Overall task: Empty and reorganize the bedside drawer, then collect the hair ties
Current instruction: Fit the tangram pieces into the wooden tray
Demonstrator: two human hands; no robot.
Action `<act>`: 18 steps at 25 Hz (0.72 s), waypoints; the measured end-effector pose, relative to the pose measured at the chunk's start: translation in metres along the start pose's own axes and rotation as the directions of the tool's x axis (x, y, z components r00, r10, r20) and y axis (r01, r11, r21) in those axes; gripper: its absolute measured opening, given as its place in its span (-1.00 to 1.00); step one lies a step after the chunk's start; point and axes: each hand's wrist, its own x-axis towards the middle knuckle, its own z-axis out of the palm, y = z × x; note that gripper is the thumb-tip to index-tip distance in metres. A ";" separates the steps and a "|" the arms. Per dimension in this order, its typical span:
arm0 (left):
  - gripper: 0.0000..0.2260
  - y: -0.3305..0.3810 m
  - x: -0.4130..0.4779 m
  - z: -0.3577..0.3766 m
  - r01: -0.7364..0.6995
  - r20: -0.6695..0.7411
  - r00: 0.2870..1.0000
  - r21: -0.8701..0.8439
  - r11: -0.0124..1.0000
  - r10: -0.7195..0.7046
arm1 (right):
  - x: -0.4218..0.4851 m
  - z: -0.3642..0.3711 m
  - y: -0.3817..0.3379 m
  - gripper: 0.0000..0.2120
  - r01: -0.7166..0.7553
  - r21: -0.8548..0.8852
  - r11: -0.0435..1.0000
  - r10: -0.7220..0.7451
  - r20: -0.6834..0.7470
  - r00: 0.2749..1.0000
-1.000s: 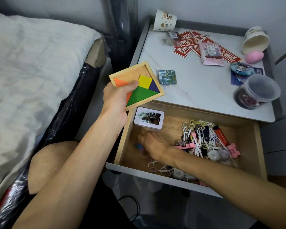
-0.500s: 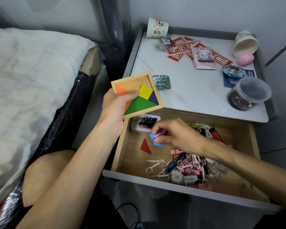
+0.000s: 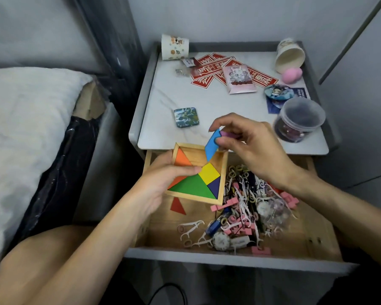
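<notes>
My left hand (image 3: 161,186) grips the wooden tangram tray (image 3: 222,170) by its left edge, thumb on the orange piece, above the open drawer (image 3: 229,252). Orange, green, yellow and dark blue pieces sit in the tray. My right hand (image 3: 249,146) pinches a light blue piece (image 3: 212,146) together with a purple piece (image 3: 228,134), the blue tip touching the tray's bare part. A red triangle (image 3: 178,206) lies on the drawer floor. A pile of hair ties, floss picks and pink clips (image 3: 242,208) fills the drawer's right half.
The bedside tabletop (image 3: 207,111) carries two paper cups, red cards, a pink packet, a square coaster (image 3: 186,117), a pink egg, a badge and a lidded plastic jar (image 3: 299,119). A bed with a grey blanket (image 3: 24,133) lies to the left.
My right hand lifted the blue and purple pieces out of the drawer up to the tray. My left hand brought the tray lower, over the drawer.
</notes>
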 end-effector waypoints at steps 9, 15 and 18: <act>-0.66 0.002 -0.006 0.005 0.040 0.077 0.996 -0.084 0.996 -0.034 | -0.009 0.000 0.019 -0.88 0.473 -0.305 0.826 -0.413 0.244 0.878; -0.63 0.003 -0.008 0.005 0.015 0.080 0.997 -0.093 0.996 -0.008 | -0.007 -0.001 0.022 -0.68 0.523 -0.405 0.750 -0.379 0.385 0.842; -0.65 0.003 -0.010 0.006 0.014 0.090 0.996 -0.084 0.996 -0.006 | -0.005 -0.002 0.020 -0.71 0.554 -0.428 0.714 -0.389 0.415 0.822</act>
